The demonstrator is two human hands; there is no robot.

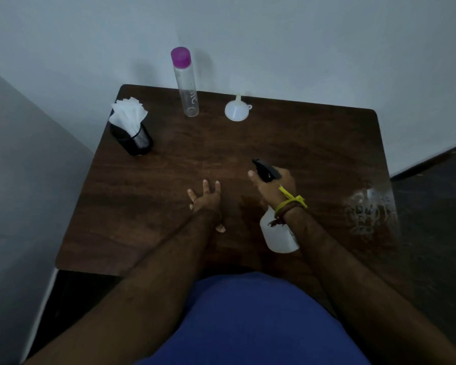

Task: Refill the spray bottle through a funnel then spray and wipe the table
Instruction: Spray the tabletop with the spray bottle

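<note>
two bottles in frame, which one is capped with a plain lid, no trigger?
The clear bottle standing at the table's far edge: pink screw cap. The white spray bottle in the right hand carries a black trigger head.

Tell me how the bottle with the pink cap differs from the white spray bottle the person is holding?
The pink-capped bottle is clear, slim and stands upright at the table's far edge, untouched; the spray bottle is opaque white, squatter, and tilted in the right hand, above the table. The first has a plain pink screw cap; the second has a black trigger head pointing forward. The clear one looks empty, while the white one's contents cannot be seen. Both look plastic.
</note>
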